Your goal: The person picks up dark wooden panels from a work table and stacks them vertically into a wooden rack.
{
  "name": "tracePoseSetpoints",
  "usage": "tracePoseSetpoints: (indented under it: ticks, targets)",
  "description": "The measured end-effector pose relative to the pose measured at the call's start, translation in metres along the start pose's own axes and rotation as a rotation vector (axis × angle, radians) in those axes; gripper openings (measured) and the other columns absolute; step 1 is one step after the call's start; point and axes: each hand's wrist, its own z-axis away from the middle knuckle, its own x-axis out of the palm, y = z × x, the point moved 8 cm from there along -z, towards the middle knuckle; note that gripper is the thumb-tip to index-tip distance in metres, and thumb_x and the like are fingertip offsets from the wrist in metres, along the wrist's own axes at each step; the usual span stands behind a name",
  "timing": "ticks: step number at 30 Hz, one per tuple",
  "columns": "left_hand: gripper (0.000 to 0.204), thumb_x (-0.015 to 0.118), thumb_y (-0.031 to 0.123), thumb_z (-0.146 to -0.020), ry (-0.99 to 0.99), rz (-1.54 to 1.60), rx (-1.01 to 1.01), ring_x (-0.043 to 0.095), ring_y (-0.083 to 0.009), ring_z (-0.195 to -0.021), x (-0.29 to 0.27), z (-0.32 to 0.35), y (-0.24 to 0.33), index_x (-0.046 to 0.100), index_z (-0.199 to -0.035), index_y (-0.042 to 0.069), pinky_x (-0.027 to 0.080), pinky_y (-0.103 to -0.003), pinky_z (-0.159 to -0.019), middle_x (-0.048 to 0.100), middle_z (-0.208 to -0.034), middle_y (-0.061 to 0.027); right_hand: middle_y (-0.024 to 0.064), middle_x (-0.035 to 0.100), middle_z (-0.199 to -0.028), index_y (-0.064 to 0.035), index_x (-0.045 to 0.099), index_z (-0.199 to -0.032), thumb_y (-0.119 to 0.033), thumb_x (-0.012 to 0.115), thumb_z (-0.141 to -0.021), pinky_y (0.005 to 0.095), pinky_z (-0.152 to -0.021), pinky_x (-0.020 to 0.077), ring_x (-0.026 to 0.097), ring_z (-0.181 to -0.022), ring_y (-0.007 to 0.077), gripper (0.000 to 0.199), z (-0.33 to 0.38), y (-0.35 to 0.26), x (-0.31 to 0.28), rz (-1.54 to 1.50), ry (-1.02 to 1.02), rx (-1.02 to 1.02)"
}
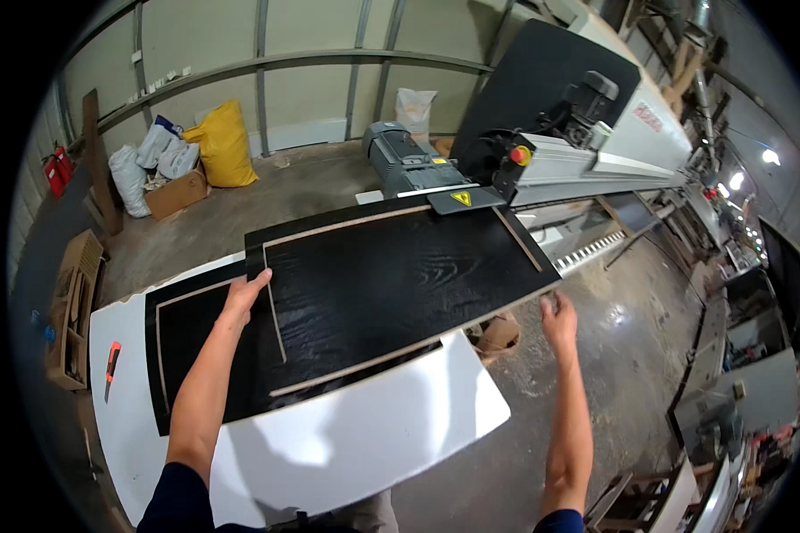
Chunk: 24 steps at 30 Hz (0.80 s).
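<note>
"And there's the upper black panel (391, 275), dead centre, overlapping the lower black panel (185, 330) at eight o'clock on the white table (356, 449)!"

"Hands?"

"Left hand (244, 291) at nine o'clock, gripping the panel's left edge, thumb on top! Right hand (557, 318) between three and four, fingers curled by the near right corner; whether it truly grips, I can't tell."

"And the far edge?"

"It meets the warning plate (464, 202) at one o'clock, beside the big machine (569, 111). Touching or just beneath, hard to say."

"So which step?"

"Looks like handling the panel at the machine's end, both hands steadying it."

"The next move?"

"I'd say it calls for level support from both sides, keeping that overhanging right corner from dipping and the lower panel unscratched!"
</note>
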Motion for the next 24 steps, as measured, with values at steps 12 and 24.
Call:
tracePoseSetpoints:
  ticks: [12, 24]
  targets:
    - [0.042, 0.068, 0.016, -0.081, 0.098, 0.035, -0.307, 0.063, -0.026, -0.09, -0.02, -0.004, -0.006, 0.051, -0.111, -0.007, 0.052, -0.038, -0.079, 0.062, -0.103, -0.0207, 0.0229, 0.059, -0.112, 0.0024, 0.055, -0.114, -0.044, 0.07, -0.074, 0.0437, -0.089, 0.0452, 0.055, -0.107, 0.0387, 0.064, -0.181, 0.026, 0.17, 0.355, -0.343, 0.133]
    - [0.042, 0.061, 0.032, -0.089, 0.328, -0.029, 0.021, 0.06, -0.0139, -0.085, -0.306, 0.099, 0.066, 0.059, -0.107, -0.006, 0.047, -0.025, -0.076, 0.064, -0.095, -0.0095, 0.016, 0.067, -0.076, 0.0057, 0.065, -0.087, -0.027, 0.079, -0.059, 0.0337, -0.068, 0.0507, 0.065, -0.07, 0.025, 0.045, -0.02, -0.163, 0.169, -0.195, -0.543, 0.071]
